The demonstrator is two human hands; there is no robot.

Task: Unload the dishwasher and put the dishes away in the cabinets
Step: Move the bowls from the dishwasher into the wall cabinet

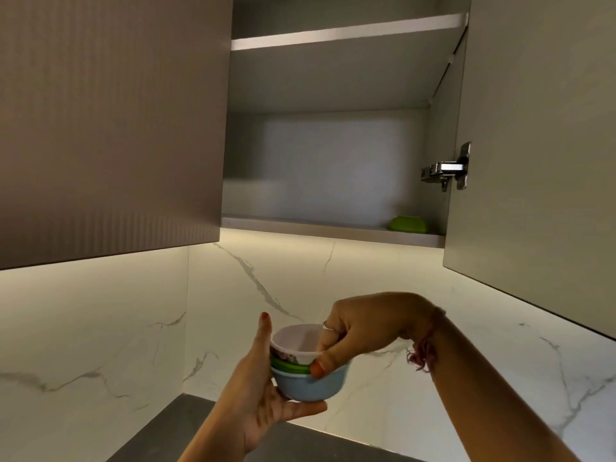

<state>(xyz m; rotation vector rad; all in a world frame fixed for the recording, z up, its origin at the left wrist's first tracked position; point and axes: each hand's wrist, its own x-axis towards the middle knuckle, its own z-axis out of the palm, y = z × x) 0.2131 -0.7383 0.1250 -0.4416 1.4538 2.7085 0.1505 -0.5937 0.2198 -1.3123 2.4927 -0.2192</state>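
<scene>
Both hands, left hand (266, 388) cupping beneath and right hand (360, 331) pinching the rim, hold upright nested plastic bowls (308, 368), mouths up, below the open grey cabinet (333, 225), above a dark tabletop (186, 425).

The open cabinet's lower shelf (300, 223) lies bare except a green dish (408, 224) at far right.

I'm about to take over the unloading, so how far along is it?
Done: only a green dish sits on the open cabinet's bottom shelf. In hand: a nested stack of bowls, left hand beneath, right hand gripping the rim. Left: shelving that stack; the dishwasher is out of view.
</scene>
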